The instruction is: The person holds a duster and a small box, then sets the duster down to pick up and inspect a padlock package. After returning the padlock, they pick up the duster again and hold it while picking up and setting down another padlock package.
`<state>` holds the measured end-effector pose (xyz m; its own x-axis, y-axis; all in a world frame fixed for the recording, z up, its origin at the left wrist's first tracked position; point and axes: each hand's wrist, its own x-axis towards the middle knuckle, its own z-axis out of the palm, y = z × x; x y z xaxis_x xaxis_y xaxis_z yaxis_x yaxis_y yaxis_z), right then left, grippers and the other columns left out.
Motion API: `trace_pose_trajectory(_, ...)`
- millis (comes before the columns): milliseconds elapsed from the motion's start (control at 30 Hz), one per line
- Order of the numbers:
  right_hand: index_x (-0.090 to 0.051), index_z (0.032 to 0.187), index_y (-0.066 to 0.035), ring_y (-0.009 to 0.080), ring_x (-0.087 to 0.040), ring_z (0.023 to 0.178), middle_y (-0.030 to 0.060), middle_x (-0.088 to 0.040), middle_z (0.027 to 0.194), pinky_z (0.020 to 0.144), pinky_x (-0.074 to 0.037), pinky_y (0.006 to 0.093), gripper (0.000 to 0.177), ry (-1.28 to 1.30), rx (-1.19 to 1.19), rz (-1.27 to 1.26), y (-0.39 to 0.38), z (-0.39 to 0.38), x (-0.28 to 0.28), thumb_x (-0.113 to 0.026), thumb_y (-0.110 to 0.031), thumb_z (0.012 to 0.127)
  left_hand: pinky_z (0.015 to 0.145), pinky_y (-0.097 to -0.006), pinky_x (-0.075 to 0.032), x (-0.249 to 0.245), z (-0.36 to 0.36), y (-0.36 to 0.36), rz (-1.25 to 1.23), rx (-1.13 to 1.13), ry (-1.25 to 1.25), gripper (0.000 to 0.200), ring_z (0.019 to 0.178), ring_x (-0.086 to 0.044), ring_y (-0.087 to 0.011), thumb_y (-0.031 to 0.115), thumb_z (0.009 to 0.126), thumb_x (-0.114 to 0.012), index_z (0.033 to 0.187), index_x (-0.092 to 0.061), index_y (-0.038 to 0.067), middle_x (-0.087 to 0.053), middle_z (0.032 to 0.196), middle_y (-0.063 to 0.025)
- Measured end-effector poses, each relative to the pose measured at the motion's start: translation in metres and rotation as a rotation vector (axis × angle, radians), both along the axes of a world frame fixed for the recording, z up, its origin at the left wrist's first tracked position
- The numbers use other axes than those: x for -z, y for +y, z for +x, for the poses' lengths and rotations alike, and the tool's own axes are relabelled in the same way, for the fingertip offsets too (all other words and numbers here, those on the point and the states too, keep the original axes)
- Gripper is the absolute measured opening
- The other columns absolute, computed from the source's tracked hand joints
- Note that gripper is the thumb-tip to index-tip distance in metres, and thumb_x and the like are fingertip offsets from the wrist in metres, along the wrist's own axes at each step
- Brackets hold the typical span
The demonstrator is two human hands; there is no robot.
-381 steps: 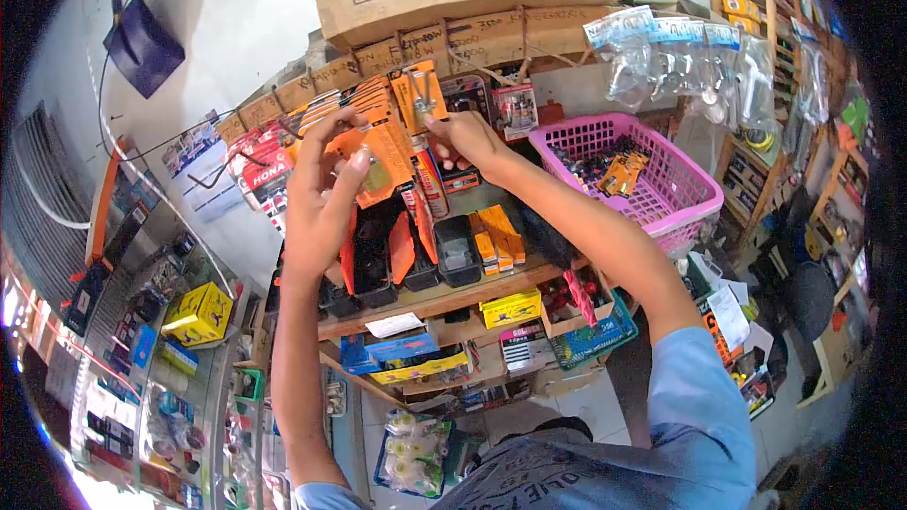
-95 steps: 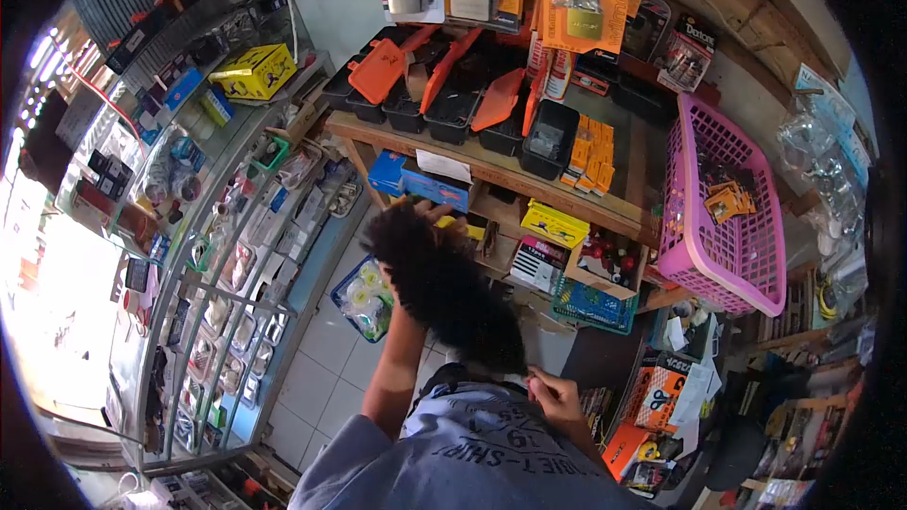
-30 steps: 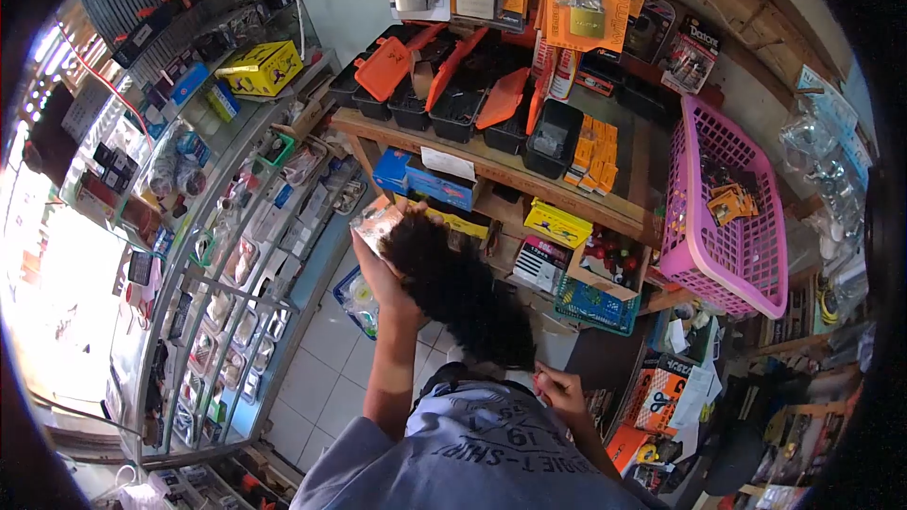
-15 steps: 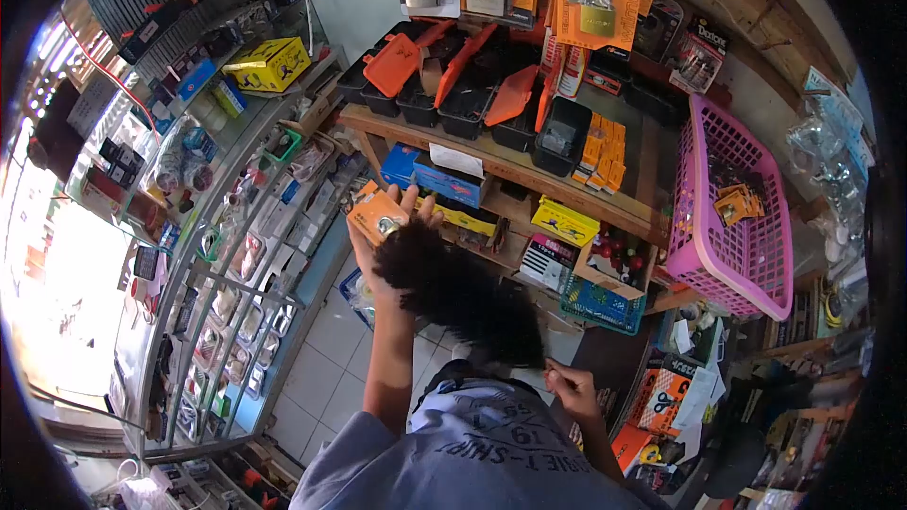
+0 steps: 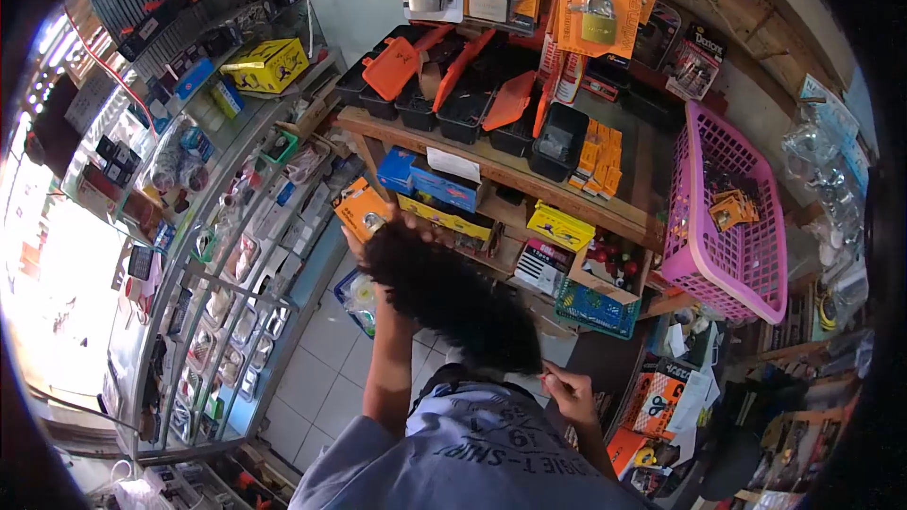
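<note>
My left hand (image 5: 356,244) holds a padlock in orange packaging (image 5: 361,209); most of its fingers are behind a black fluffy duster (image 5: 453,297). One end of the duster lies over the lower part of the pack. At the lower right, my right hand (image 5: 570,392) is closed around the duster's thin handle end. Several carded padlocks (image 5: 599,14) hang at the top, above black bins with orange lids (image 5: 391,68) on a wooden shelf.
A pink basket (image 5: 687,250) with small orange packs stands at the right. Left is a glass display case (image 5: 203,269) with many small goods. Yellow boxes (image 5: 562,225) and a teal basket (image 5: 597,314) sit on the lower shelf. Tiled floor (image 5: 321,345) shows below.
The orange pack and my left hand have shifted slightly left. The duster's upper end has moved left and up, now covering more of the left fingers.
</note>
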<state>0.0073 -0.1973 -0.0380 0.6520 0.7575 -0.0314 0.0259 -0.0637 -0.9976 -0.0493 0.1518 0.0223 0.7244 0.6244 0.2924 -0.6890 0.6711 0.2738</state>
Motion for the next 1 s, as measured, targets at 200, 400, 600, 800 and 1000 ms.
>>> trace_pose_trajectory(200, -0.058, 0.126, 0.006, 0.0033, -0.047, 0.061, 0.0010, -0.059, 0.074, 0.055, -0.038, 0.0211, 0.035, 0.036, 0.056, -0.043, 0.015, -0.002, -0.003, -0.056, -0.016, 0.098, 0.100, -0.0457, -0.043, 0.061, 0.010, -0.013, 0.753, -0.724, 0.923, 0.073, 0.103, -0.060, -0.0291, 0.069, 0.093, -0.028, 0.124, -0.053, 0.007, -0.061, 0.112, -0.0123)
trace_pose_trajectory(400, -0.058, 0.126, 0.004, 0.0077, -0.053, 0.070, 0.0034, -0.063, 0.080, 0.063, -0.043, 0.0247, 0.038, 0.083, 0.005, -0.076, 0.011, -0.003, 0.009, -0.056, -0.022, 0.099, 0.087, -0.0416, -0.051, 0.010, 0.002, -0.017, 0.209, -0.309, 0.439, 0.061, 0.098, -0.061, -0.0269, 0.058, 0.096, -0.038, 0.122, -0.054, 0.004, -0.061, 0.113, -0.0121)
trace_pose_trajectory(600, -0.058, 0.126, 0.005, 0.0032, -0.044, 0.059, -0.0006, -0.058, 0.072, 0.053, -0.035, 0.0208, 0.038, 0.007, 0.110, -0.039, 0.011, -0.004, 0.011, -0.056, -0.020, 0.098, 0.088, -0.0398, -0.051, -0.019, -0.001, -0.033, -0.293, -0.190, 0.526, 0.058, 0.104, -0.058, -0.0266, 0.053, 0.097, -0.044, 0.126, -0.051, 0.004, -0.059, 0.119, -0.0116)
trace_pose_trajectory(800, -0.060, 0.125, 0.003, 0.0041, -0.050, 0.063, 0.0023, -0.063, 0.076, 0.056, -0.042, 0.0240, 0.039, 0.075, -0.051, -0.066, 0.012, 0.007, 0.000, -0.057, -0.026, 0.098, 0.103, -0.0392, -0.044, -0.023, 0.002, -0.041, 0.490, -0.330, 0.517, 0.053, 0.115, -0.055, -0.0239, 0.046, 0.100, -0.038, 0.133, -0.045, 0.004, -0.055, 0.127, -0.0122)
trace_pose_trajectory(1000, -0.061, 0.125, 0.001, 0.0037, -0.049, 0.065, 0.0011, -0.063, 0.078, 0.058, -0.042, 0.0234, 0.038, 0.014, -0.020, -0.035, 0.004, 0.009, 0.001, -0.058, -0.026, 0.098, 0.107, -0.0409, -0.039, -0.003, 0.011, -0.031, 0.315, -0.060, 0.413, 0.054, 0.124, -0.050, -0.0261, 0.045, 0.101, -0.035, 0.141, -0.039, 0.009, -0.049, 0.137, -0.0113)
